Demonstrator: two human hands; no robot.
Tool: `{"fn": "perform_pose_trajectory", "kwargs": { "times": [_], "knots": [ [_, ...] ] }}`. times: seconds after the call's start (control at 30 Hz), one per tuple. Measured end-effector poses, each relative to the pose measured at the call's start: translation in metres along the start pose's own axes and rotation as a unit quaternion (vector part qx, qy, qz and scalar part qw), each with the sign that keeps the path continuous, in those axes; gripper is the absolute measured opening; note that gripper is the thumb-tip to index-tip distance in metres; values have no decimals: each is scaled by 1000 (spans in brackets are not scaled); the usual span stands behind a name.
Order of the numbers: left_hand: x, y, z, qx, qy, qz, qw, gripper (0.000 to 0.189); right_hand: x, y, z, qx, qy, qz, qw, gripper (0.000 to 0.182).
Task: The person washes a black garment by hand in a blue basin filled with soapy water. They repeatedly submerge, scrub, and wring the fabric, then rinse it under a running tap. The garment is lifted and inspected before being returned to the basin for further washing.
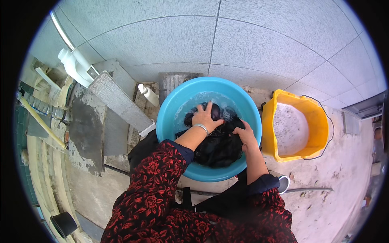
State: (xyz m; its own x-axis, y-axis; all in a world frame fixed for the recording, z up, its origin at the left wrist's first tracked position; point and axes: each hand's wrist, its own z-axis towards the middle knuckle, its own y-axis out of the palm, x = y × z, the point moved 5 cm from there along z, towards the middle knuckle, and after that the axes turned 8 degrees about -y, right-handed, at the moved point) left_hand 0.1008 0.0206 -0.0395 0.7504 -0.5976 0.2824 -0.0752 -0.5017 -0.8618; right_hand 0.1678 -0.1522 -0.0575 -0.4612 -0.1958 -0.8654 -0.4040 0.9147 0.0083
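A round blue plastic basin (209, 176) stands before me, with soapy water (209, 96) in it. Soaked black cloth (217, 153) lies bunched in the water, some of it bulging above the surface. My left hand (204, 118) rests palm down on this cloth with its fingers spread, and a silver bangle (201, 128) circles the wrist. At the basin's right side, my right hand (247, 136) pinches an edge of the cloth between thumb and fingers. Its fingertips are partly hidden by the dark folds.
Right of the basin is a yellow bucket (270, 133) of foamy, greyish water. A white pump bottle (149, 95) stands to the left, near a slanted grey post (118, 100) and a white pipe (74, 68). Behind rises a tiled wall (170, 39). A grey hose (310, 189) lies at right.
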Motion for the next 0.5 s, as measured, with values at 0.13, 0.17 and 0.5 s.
{"fn": "perform_pose_trajectory", "kwargs": {
  "times": [0.13,0.17,0.5],
  "knots": [
    [-10,39,20,6,27,-146,989,49,-9,9,-11,-9,36,55,998,55],
    [-16,45,29,2,4,-236,972,42,-10,10,-12,-10,43,61,997,50],
    [83,-48,-131,154,369,-317,860,24,13,-2,11,-83,15,344,935,44]
  ]
}}
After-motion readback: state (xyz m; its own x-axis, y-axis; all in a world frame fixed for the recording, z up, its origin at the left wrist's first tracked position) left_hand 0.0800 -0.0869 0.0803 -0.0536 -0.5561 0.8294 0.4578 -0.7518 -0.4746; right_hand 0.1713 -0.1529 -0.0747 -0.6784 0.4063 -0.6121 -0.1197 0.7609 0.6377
